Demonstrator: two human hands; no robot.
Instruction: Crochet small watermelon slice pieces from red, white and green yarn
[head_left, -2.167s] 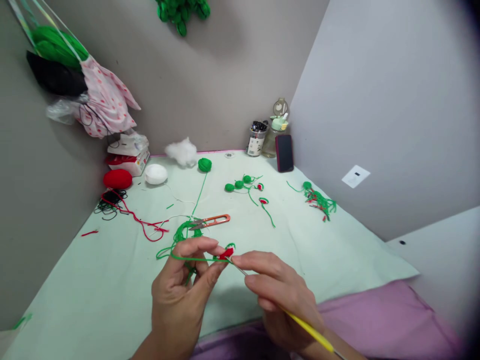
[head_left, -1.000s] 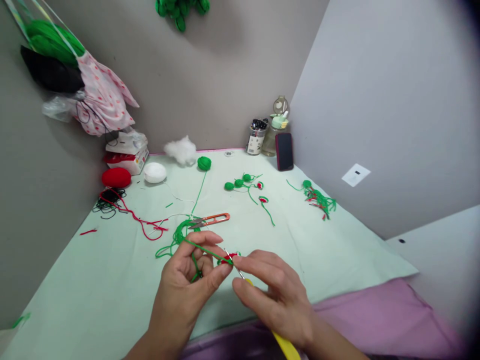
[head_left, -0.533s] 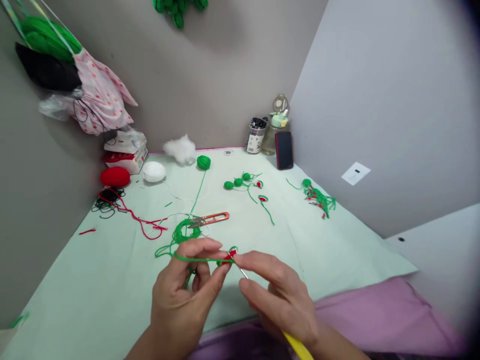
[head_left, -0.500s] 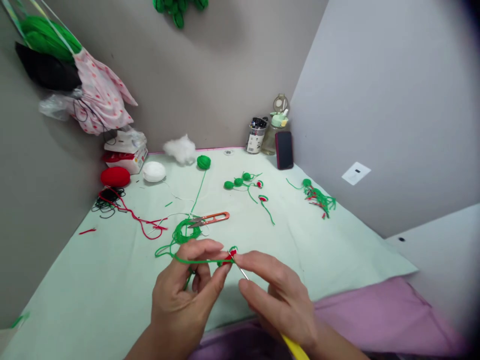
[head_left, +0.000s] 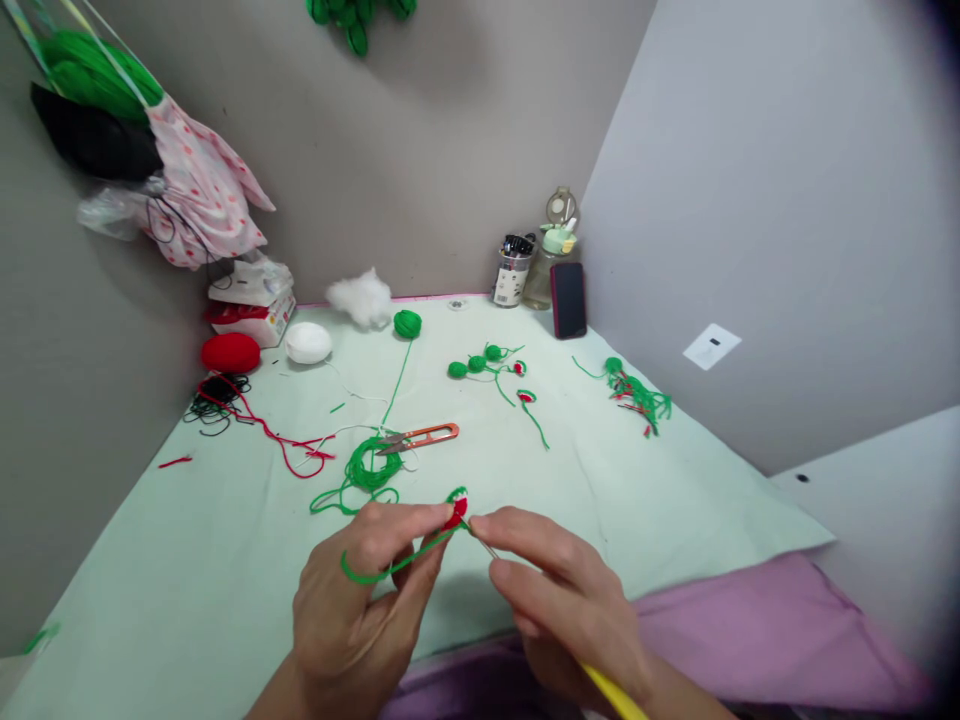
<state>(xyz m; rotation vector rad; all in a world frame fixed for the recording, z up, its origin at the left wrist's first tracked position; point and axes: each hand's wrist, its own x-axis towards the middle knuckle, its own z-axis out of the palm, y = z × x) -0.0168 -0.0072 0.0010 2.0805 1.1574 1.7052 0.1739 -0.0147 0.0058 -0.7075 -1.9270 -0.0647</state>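
Note:
My left hand [head_left: 367,600] pinches a small crocheted watermelon slice [head_left: 458,508], red with a white and green rim, between thumb and index finger. Green yarn [head_left: 375,577] runs from the slice across the left fingers. In my right hand [head_left: 566,600] is a crochet hook [head_left: 611,690] with a yellow handle; its thin metal shaft points up-left and the tip meets the slice's lower edge. Just beyond the left hand lie a loose coil of green yarn [head_left: 371,465] and orange-handled thread snips [head_left: 424,437], their blades over the coil.
Red [head_left: 230,353], white [head_left: 308,343] and green [head_left: 407,324] yarn balls sit at the back left, near white stuffing [head_left: 361,299]. Small crocheted pieces [head_left: 477,364] lie mid-table, yarn scraps [head_left: 637,398] to the right. A phone [head_left: 568,300], pen cup [head_left: 511,272] and bottle [head_left: 551,265] stand behind.
The slice has turned more upright in my left fingers. The green yarn has dropped from a level line to a slant across the left hand. My right hand has shifted slightly right.

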